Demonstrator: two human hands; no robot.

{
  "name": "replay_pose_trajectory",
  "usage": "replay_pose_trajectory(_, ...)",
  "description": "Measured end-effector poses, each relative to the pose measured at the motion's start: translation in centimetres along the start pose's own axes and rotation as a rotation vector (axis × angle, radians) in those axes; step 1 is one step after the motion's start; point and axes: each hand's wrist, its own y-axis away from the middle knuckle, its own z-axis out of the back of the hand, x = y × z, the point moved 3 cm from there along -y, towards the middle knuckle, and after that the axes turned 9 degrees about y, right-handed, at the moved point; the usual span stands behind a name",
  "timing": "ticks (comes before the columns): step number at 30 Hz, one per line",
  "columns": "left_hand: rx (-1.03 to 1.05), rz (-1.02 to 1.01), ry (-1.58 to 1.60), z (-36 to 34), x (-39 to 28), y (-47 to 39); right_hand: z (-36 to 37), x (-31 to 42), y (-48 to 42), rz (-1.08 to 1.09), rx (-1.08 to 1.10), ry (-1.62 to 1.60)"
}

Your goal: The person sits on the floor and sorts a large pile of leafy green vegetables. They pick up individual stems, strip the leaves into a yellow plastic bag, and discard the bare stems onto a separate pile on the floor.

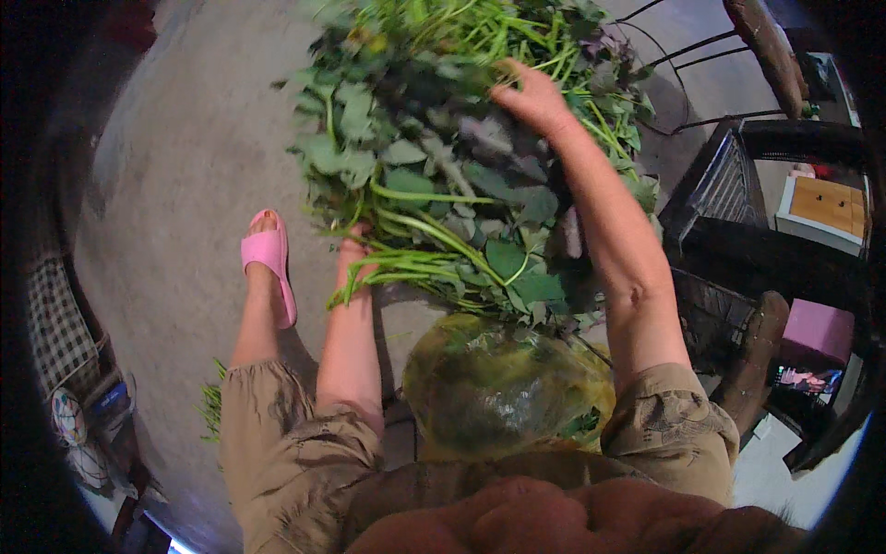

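Note:
A large heap of leafy green stems (422, 152) fills the upper middle, some of its leaves dark purple. My right hand (529, 97) reaches over the heap from the right, its thumb and fingers closed around some leafy stems; the leaves beside it are blurred. At the heap's lower left edge, my left hand (357, 239) is mostly hidden by leaves and stems. Several light green stalks (387, 266) lie across that wrist, and whether the fingers grip them does not show. Just below the heap sits a yellowish translucent plastic bag (498, 395) with greenery showing in it.
Concrete floor (173, 208) spreads to the left, under my foot in a pink slipper (266, 253). Loose green stems (211, 401) lie near my leg. On the right stand a dark frame (775, 239), a pink box (817, 329) and a metal rack (685, 62). Checkered cloth (62, 322) hangs at far left.

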Motion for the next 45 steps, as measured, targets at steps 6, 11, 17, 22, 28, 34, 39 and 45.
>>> replay_pose_trajectory(6,-0.091,0.019,0.096,1.5,0.6,3.0,-3.4,7.7,2.8,0.265,0.135,0.148)
replay_pose_trajectory(11,-0.100,-0.008,0.274,3.0,3.1,4.5,-4.2,9.7,4.9,0.305,0.154,0.206)
replay_pose_trajectory(17,-0.151,0.116,0.229,2.6,4.0,-2.1,-4.0,2.3,0.8,0.124,-0.014,0.293)
replay_pose_trajectory(22,-0.333,0.101,0.001,-2.0,1.3,-1.0,-2.1,-0.9,-1.4,-0.064,-0.017,0.410)
replay_pose_trajectory(28,-0.408,0.192,-0.295,3.5,0.5,2.0,3.6,0.9,3.3,-0.135,-0.381,0.269)
replay_pose_trajectory(34,-0.130,0.457,-1.120,2.3,-0.7,12.2,6.2,9.9,17.3,0.020,-0.233,-0.269)
replay_pose_trajectory(39,0.804,0.130,-2.042,-8.9,-6.9,25.6,-0.4,16.9,26.4,0.080,0.138,-0.259)
replay_pose_trajectory(45,0.795,-0.076,-1.968,-13.5,-13.5,42.1,-9.9,20.1,29.1,0.075,0.299,0.031)
